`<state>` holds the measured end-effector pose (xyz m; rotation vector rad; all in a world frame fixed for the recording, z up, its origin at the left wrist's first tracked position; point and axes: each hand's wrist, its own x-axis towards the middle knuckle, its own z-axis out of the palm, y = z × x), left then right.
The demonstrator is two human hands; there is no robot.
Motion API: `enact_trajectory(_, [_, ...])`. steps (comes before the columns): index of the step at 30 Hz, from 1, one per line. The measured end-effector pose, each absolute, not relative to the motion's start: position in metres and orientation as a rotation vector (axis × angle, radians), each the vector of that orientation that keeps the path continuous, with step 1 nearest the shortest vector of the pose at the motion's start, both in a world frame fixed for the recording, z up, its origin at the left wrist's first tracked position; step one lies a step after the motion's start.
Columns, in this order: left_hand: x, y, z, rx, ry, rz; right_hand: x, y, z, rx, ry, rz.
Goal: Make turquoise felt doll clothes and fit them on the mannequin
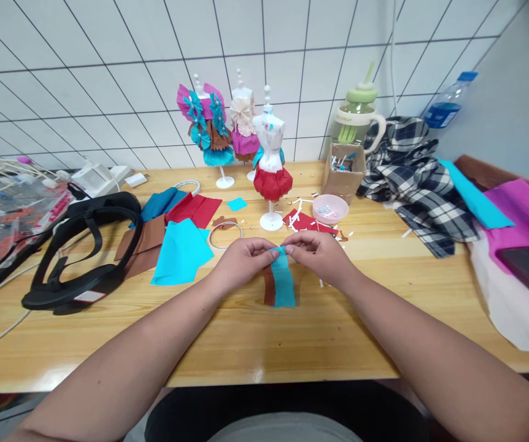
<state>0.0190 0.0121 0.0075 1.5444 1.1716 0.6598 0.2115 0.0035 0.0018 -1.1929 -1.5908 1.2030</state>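
Item: teal crepe-paper strip [284, 282] overlapping a brown paper strip [269, 290], mid-desk [227, 344] near the front edge, top end pinched by left hand [241, 261] and right hand [320, 252]; judged to want squared edges and a light grip.

Teal-and-brown paper strip [281, 283] — plaid cloth [423, 184]

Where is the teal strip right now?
In the head view, the teal strip lies centrally on the table beside a brown strip, its top end pinched between the left hand and right hand.
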Motion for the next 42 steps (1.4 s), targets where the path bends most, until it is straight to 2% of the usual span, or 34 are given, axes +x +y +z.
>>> enact_trajectory(11, [0.017,0.014,0.006,1.394,1.062,0.661,0.212,0.005,-0.004,-1.204,-1.691,0.991])
enact_trajectory(19, [0.015,0.015,0.007,1.12,0.943,0.754,0.216,0.006,-0.002,-1.115,-1.381,1.442])
enact_trajectory(25, [0.011,0.017,0.013,0.805,0.831,0.654,0.215,0.005,-0.004,-1.124,-1.424,1.445])
enact_trajectory(34, [0.019,0.012,0.011,1.265,1.076,0.635,0.212,0.003,0.0,-1.169,-1.633,1.261])
enact_trajectory(42, [0.015,0.015,0.01,1.294,1.16,0.666,0.214,0.001,0.004,-1.194,-1.427,1.41])
